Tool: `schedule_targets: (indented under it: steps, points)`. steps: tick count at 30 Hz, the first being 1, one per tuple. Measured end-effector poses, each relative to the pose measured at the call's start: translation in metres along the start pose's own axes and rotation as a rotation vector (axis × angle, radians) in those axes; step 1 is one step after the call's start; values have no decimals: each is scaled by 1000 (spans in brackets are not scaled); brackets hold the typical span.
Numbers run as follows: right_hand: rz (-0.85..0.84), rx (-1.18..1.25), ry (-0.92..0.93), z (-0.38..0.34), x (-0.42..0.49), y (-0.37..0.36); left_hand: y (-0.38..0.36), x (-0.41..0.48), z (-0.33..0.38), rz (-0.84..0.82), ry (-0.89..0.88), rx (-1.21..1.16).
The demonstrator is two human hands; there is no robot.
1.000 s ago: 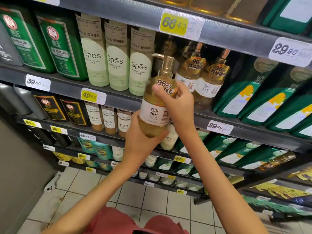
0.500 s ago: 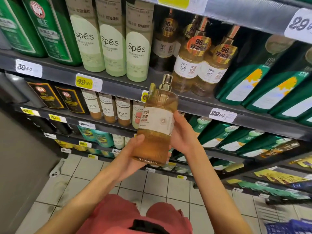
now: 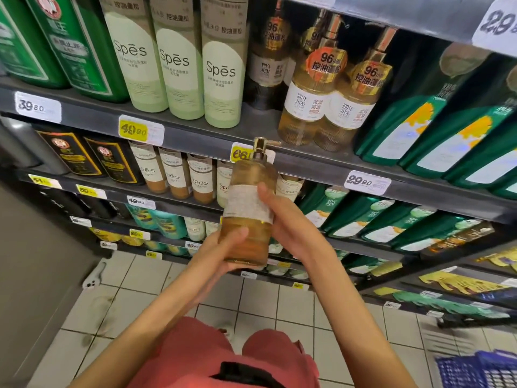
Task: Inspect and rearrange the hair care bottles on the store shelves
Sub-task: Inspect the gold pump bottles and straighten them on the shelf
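Observation:
I hold an amber pump bottle [image 3: 247,191] with a gold pump upright in front of the shelves, its back label facing me. My left hand [image 3: 221,250] cups its base, fingers curled around the lower part. My right hand [image 3: 285,219] grips the bottle's right side, thumb across the white label. On the upper shelf [image 3: 305,161] stand two matching amber bottles [image 3: 327,102] with orange "96" tags, and a gap lies to their left, in front of a darker bottle [image 3: 265,51].
Pale green Spes bottles [image 3: 179,60] and dark green bottles [image 3: 70,43] stand left of the gap, slanted green bottles [image 3: 436,119] to the right. Lower shelves hold more bottles. A tiled floor [image 3: 156,284] lies below, with a blue basket [image 3: 481,368] at bottom right.
The bottle came away from the shelf, moved down toward me and turned, so its back label now faces me. My right hand shifted from the front to the bottle's right side.

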State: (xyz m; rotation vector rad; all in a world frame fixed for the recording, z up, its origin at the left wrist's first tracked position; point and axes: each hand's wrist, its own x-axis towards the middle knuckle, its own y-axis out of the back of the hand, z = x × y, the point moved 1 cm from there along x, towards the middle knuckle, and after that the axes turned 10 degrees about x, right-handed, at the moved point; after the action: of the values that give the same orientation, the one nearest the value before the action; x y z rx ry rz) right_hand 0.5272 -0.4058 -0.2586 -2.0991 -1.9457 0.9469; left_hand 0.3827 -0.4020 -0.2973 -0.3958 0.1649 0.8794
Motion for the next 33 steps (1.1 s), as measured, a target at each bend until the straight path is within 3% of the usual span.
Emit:
schedule_targets:
  steps: [2, 4, 8, 10, 12, 14, 16, 20, 23, 28, 33]
  points:
    - [-127, 257, -99, 4, -4, 1, -1, -4, 4, -204, 57, -328]
    - [-220, 399, -74, 6, -5, 1, 0, -4, 6, -333, 85, -475]
    - [-210, 340, 35, 5, -7, 1, 10, -2, 11, -531, 138, -519]
    - [-143, 316, 75, 2, -7, 0, 14, 0, 13, -482, 169, -256]
    - [-44, 264, 106, 1, -7, 0, 15, 3, 19, -249, 147, 89]
    - [102, 139, 126, 2, -7, 0, 9, 4, 24, -60, 17, 315]
    - [220, 31, 151, 6, -7, 0, 2, 8, 22, -9, -78, 424]
    - [258, 50, 158, 17, -7, 4, -1, 14, 14, -31, -47, 158]
    - [142, 136, 73, 22, -11, 4, 4, 14, 11, -88, -21, -2]
    - [79, 58, 57, 26, -10, 11, 9, 18, 11, -223, 31, -14]
    - [105, -13, 61, 34, -9, 18, 13, 23, 2, -190, 41, -10]
